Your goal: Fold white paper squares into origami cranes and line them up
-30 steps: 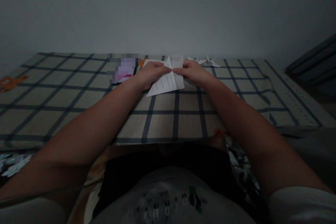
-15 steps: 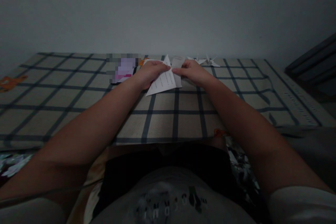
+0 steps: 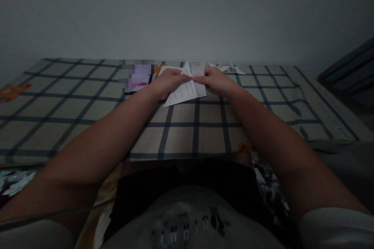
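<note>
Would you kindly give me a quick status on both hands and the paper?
Left hand and right hand both pinching the white printed paper on the checked cloth. Folded paper cranes beyond, clear of it.

White printed paper (image 3: 187, 90), partly folded, flat on checked cloth, point upward.

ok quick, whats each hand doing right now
left hand: closed, pinching the folded paper
right hand: closed, pinching the same paper
</note>
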